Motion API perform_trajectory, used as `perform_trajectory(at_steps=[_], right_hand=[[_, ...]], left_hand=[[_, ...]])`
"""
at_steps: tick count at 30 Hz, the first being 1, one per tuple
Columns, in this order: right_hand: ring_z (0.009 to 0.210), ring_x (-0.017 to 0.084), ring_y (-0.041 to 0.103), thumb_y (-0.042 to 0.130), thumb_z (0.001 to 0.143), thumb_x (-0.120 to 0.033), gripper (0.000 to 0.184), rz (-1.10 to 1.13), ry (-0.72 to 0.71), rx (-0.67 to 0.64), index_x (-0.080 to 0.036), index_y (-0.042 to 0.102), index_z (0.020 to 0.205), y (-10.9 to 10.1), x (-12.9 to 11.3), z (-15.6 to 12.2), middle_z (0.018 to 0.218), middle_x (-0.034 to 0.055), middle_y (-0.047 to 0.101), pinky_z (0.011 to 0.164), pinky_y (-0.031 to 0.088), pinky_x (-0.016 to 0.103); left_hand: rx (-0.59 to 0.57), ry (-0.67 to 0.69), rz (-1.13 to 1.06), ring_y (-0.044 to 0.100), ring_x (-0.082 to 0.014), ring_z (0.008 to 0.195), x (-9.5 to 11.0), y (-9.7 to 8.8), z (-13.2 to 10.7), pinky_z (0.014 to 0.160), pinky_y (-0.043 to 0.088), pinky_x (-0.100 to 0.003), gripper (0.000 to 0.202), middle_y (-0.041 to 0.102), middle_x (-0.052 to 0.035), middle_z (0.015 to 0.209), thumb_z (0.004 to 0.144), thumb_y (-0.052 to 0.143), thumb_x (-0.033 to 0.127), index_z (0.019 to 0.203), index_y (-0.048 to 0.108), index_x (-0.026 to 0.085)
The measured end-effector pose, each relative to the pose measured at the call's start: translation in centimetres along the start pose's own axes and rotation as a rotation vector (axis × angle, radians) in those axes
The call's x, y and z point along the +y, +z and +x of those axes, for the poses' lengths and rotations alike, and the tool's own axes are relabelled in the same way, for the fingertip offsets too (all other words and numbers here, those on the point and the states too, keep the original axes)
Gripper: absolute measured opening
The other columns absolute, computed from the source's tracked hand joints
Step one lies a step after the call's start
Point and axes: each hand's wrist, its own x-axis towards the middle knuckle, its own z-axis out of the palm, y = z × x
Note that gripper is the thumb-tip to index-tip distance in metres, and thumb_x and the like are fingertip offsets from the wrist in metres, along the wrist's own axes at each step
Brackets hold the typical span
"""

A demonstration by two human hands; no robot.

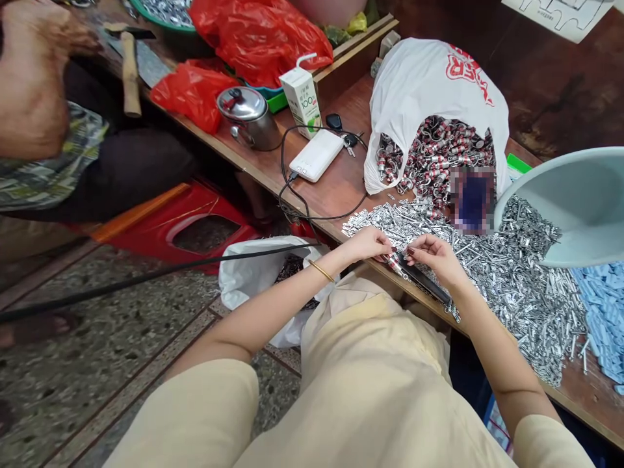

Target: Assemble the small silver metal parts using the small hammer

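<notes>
My left hand (369, 244) and my right hand (435, 255) meet at the front edge of a wooden table (341, 182). Both are pinched closed on a small red-and-silver metal piece (396, 264) held between their fingertips. A big heap of small silver metal parts (517, 273) spreads over the table just beyond and to the right of my hands. Behind it, a white plastic bag (429, 84) lies open, full of red-and-silver pieces (433, 156). A thin gold bangle sits on my left wrist.
A pale grey bowl (570, 201) and blue parts (602, 312) lie at the right. A power bank (316, 156) with black cable, keys, drink carton (302, 97), steel pot (248, 117), red bags (253, 39) and hammer (129, 71) sit farther back. Another person (43, 110) sits at left. A white bag (258, 279) is on the floor.
</notes>
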Motion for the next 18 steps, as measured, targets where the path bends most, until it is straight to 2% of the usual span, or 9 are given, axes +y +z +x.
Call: perform_trajectory(at_steps=[4, 7, 9, 11, 14, 18], right_hand=[[0.071, 0.017, 0.067, 0.082, 0.074, -0.048, 0.033, -0.182, -0.03, -0.011, -0.021, 0.071, 0.09, -0.4, 0.2, 0.5, 0.081, 0.0023, 0.072, 0.07, 0.061, 0.035], [0.075, 0.018, 0.066, 0.069, 0.083, -0.038, 0.022, -0.529, -0.121, 0.042, -0.02, 0.074, 0.096, -0.9, 0.0, 0.7, 0.089, 0.0046, 0.074, 0.074, 0.056, 0.035], [0.079, 0.018, 0.066, 0.062, 0.086, -0.028, 0.017, -0.758, -0.184, 0.061, -0.02, 0.074, 0.093, -1.3, -0.4, 0.6, 0.09, 0.0053, 0.075, 0.077, 0.053, 0.033], [0.079, 0.018, 0.065, 0.058, 0.087, -0.022, 0.015, -0.895, -0.198, 0.029, -0.02, 0.073, 0.087, -1.5, -1.1, 0.5, 0.084, 0.0049, 0.074, 0.076, 0.049, 0.031], [0.072, 0.017, 0.062, 0.06, 0.089, -0.022, 0.013, -0.966, -0.165, -0.048, -0.019, 0.071, 0.082, -1.4, -1.9, 0.5, 0.074, 0.0027, 0.071, 0.07, 0.044, 0.028], [0.071, 0.015, 0.058, 0.065, 0.089, -0.024, 0.01, -0.975, -0.201, -0.142, -0.018, 0.069, 0.082, -0.4, -1.9, 1.4, 0.077, 0.0014, 0.07, 0.069, 0.041, 0.026]], left_hand=[[0.007, -0.003, 0.018, 0.063, -0.0109, 0.054, 0.5, 0.1, -0.2, 0.057, 0.053, -0.02, 0.008, 0.066, 0.0018, 0.057, 0.069, 0.066, 0.013, 0.063, 0.069, 0.014], [0.007, 0.003, 0.043, 0.064, -0.0111, 0.056, 0.6, 0.1, -0.4, 0.058, 0.053, -0.019, 0.008, 0.066, 0.0016, 0.057, 0.07, 0.066, 0.013, 0.062, 0.069, 0.013], [0.007, 0.009, 0.059, 0.063, -0.0109, 0.056, 0.6, 0.1, -0.4, 0.058, 0.053, -0.019, 0.009, 0.065, 0.0018, 0.057, 0.07, 0.066, 0.013, 0.062, 0.068, 0.013], [0.008, 0.015, 0.063, 0.063, -0.0106, 0.056, 0.6, 0.1, -0.4, 0.058, 0.053, -0.018, 0.009, 0.065, 0.0021, 0.056, 0.07, 0.066, 0.013, 0.061, 0.068, 0.013], [-0.005, 0.014, 0.052, 0.065, -0.0109, 0.057, 0.7, 0.0, -0.4, 0.058, 0.053, -0.018, 0.008, 0.066, 0.0017, 0.057, 0.069, 0.067, 0.014, 0.062, 0.069, 0.014], [-0.037, 0.022, 0.041, 0.064, -0.0107, 0.056, 1.0, -0.1, -0.5, 0.058, 0.053, -0.018, 0.007, 0.066, 0.0018, 0.056, 0.069, 0.066, 0.014, 0.063, 0.07, 0.013]])
